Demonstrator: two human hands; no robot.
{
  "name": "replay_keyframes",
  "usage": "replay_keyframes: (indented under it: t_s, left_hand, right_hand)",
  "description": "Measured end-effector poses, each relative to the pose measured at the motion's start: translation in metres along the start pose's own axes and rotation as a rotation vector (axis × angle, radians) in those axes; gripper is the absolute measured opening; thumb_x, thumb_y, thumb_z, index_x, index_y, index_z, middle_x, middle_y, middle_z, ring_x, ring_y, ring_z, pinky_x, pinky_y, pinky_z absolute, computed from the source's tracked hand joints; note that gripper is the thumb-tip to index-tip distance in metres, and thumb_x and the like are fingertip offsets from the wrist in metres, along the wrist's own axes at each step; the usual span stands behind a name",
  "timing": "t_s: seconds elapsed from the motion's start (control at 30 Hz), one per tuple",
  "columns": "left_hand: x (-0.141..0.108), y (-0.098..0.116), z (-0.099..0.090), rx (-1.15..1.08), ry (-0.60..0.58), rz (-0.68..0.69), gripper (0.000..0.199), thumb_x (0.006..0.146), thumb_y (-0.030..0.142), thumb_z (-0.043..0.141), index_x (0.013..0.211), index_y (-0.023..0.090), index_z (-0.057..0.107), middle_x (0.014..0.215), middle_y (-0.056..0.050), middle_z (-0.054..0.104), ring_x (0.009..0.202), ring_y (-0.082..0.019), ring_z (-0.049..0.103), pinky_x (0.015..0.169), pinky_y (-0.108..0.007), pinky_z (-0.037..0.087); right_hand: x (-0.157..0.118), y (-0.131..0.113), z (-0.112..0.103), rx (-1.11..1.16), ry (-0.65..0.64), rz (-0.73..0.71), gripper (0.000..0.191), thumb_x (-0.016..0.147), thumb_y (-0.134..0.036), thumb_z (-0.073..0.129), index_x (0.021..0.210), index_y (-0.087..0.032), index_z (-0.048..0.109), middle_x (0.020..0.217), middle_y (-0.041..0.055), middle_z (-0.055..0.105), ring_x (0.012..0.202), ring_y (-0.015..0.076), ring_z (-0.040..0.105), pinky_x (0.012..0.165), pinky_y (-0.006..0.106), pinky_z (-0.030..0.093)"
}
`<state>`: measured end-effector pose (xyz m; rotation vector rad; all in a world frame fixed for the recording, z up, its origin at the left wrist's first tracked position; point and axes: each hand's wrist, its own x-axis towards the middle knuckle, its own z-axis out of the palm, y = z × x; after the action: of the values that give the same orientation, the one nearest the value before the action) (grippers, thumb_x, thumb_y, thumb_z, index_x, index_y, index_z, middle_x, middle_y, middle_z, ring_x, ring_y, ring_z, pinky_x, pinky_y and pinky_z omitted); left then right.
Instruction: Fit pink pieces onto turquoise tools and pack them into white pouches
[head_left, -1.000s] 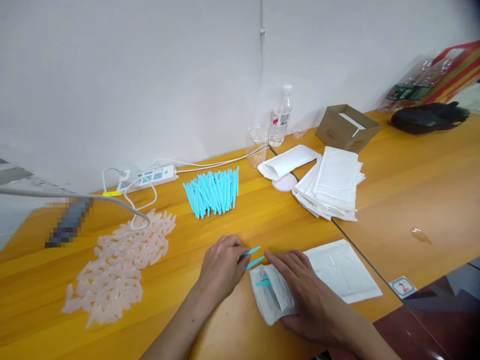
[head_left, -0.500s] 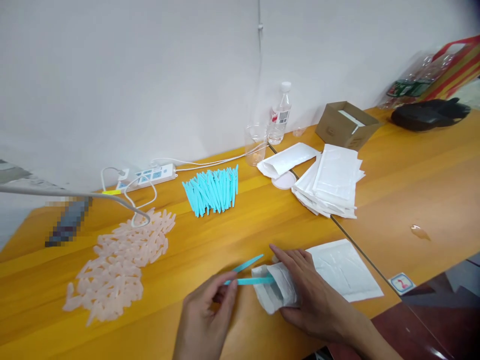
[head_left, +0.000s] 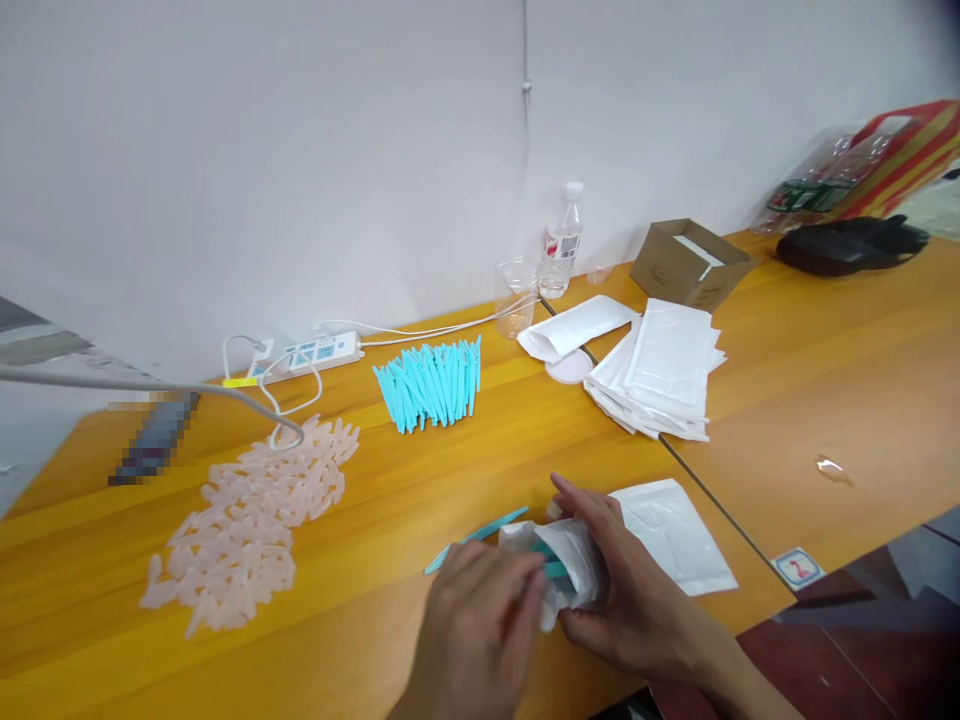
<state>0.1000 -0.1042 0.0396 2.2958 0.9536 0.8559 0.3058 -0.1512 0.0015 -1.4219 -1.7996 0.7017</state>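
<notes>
My right hand (head_left: pixel 626 580) is wrapped round a small white padded envelope (head_left: pixel 577 550), its mouth gaping toward the left. At that mouth, my left hand (head_left: pixel 484 620) has its fingers closed at the end of a slim turquoise stick (head_left: pixel 553 568), which lies mostly inside the envelope. The left fingertips are partly hidden by the hand itself. Another turquoise stick (head_left: pixel 480 538) with pointed ends rests on the table just beyond my left hand. A flat white padded envelope (head_left: pixel 679 535) lies to the right, partly behind my right hand.
A pile of turquoise sticks (head_left: pixel 431 385) lies farther back. Many pale pink translucent pieces (head_left: pixel 255 525) spread at left, near a power strip (head_left: pixel 322 350) and cables. Stacked white envelopes (head_left: pixel 664 365), a plastic cup (head_left: pixel 515 300), a water bottle (head_left: pixel 561 245) and a cardboard box (head_left: pixel 690 265) stand behind.
My left hand has moved right to the envelope's mouth, pushing the turquoise stick deeper in. My right hand keeps its hold on the envelope. The view has shifted slightly.
</notes>
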Motion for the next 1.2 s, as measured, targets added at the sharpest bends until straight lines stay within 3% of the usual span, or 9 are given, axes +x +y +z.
replay_keyframes:
  t_s: [0.13, 0.33, 0.5, 0.67, 0.8, 0.93, 1.0, 1.1, 1.2]
  left_hand:
    - [0.007, 0.016, -0.008, 0.078, 0.127, 0.196, 0.044, 0.088, 0.027, 0.069, 0.131, 0.024, 0.059, 0.105, -0.007, 0.07, 0.094, -0.022, 0.066, 0.081, -0.035, 0.055]
    - [0.001, 0.017, -0.036, -0.063, 0.136, 0.016, 0.086, 0.089, 0.062, 0.059, 0.158, 0.026, 0.023, 0.142, -0.017, 0.052, 0.125, -0.032, 0.058, 0.1, -0.048, 0.053]
    - [-0.007, 0.007, -0.027, -0.126, 0.045, -0.093, 0.087, 0.087, 0.05, 0.066, 0.158, 0.034, 0.018, 0.151, -0.014, 0.047, 0.128, -0.033, 0.058, 0.102, -0.052, 0.053]
    - [-0.026, -0.016, -0.028, -0.086, 0.068, -0.256, 0.077, 0.091, 0.037, 0.064, 0.155, 0.039, 0.023, 0.148, -0.01, 0.05, 0.119, -0.027, 0.063, 0.098, -0.047, 0.056]
    - [-0.036, -0.035, -0.039, -0.068, 0.151, -0.396, 0.07, 0.095, 0.039, 0.059, 0.155, 0.038, 0.023, 0.146, -0.011, 0.051, 0.115, -0.024, 0.064, 0.093, -0.045, 0.059]
    - [-0.044, -0.054, -0.055, -0.046, 0.238, -0.462, 0.07, 0.094, 0.043, 0.059, 0.155, 0.037, 0.025, 0.144, -0.011, 0.052, 0.111, -0.023, 0.065, 0.09, -0.043, 0.06]
    - [-0.049, -0.062, -0.062, -0.025, 0.286, -0.489, 0.069, 0.094, 0.044, 0.058, 0.155, 0.037, 0.026, 0.144, -0.011, 0.052, 0.108, -0.023, 0.066, 0.088, -0.041, 0.06]
    - [-0.059, -0.073, -0.075, 0.03, 0.341, -0.557, 0.069, 0.092, 0.047, 0.059, 0.154, 0.037, 0.029, 0.143, -0.011, 0.053, 0.106, -0.023, 0.066, 0.084, -0.039, 0.062]
    - [-0.077, -0.088, -0.092, 0.138, 0.338, -0.62, 0.063, 0.091, 0.049, 0.06, 0.148, 0.034, 0.039, 0.141, -0.009, 0.055, 0.107, -0.024, 0.066, 0.087, -0.042, 0.061]
  right_hand:
    - [0.006, -0.024, -0.011, 0.222, 0.133, 0.019, 0.1, 0.076, -0.021, 0.073, 0.158, -0.031, 0.016, 0.131, 0.0112, 0.049, 0.113, 0.0261, 0.058, 0.096, 0.04, 0.052]
    - [0.02, -0.065, -0.044, 0.363, 0.451, 0.018, 0.084, 0.085, -0.037, 0.069, 0.157, -0.032, 0.025, 0.134, 0.0125, 0.055, 0.111, 0.0274, 0.064, 0.082, 0.033, 0.059]
    - [0.021, -0.038, -0.041, 0.201, 0.358, 0.084, 0.082, 0.087, -0.033, 0.065, 0.158, -0.028, 0.024, 0.14, 0.0114, 0.056, 0.116, 0.0267, 0.064, 0.095, 0.038, 0.056]
    - [0.025, -0.017, -0.05, 0.009, 0.4, 0.124, 0.028, 0.092, -0.034, 0.057, 0.112, -0.019, 0.07, 0.104, 0.0074, 0.073, 0.091, 0.0245, 0.069, 0.081, 0.034, 0.058]
    - [0.069, -0.011, -0.098, -0.05, 0.578, 0.279, 0.022, 0.086, -0.034, 0.056, 0.076, -0.018, 0.067, 0.069, 0.0049, 0.068, 0.063, 0.0221, 0.064, 0.053, 0.03, 0.051]
    - [0.149, 0.001, -0.151, -0.27, 0.77, 0.169, 0.013, 0.081, -0.021, 0.052, 0.08, -0.018, 0.064, 0.086, 0.0087, 0.071, 0.083, 0.027, 0.07, 0.066, 0.035, 0.054]
    - [0.186, 0.014, -0.164, -0.313, 0.707, 0.09, 0.014, 0.085, -0.02, 0.052, 0.081, -0.021, 0.066, 0.094, 0.0069, 0.072, 0.097, 0.0288, 0.07, 0.081, 0.039, 0.056]
    - [0.221, 0.051, -0.163, -0.493, 0.364, -0.077, 0.033, 0.091, -0.019, 0.054, 0.121, -0.027, 0.066, 0.13, 0.005, 0.066, 0.128, 0.0267, 0.057, 0.106, 0.04, 0.046]
    - [0.231, 0.101, -0.146, -0.713, 0.044, 0.025, 0.046, 0.095, -0.015, 0.046, 0.14, -0.014, 0.055, 0.152, 0.017, 0.048, 0.147, 0.0308, 0.034, 0.118, 0.048, 0.028]
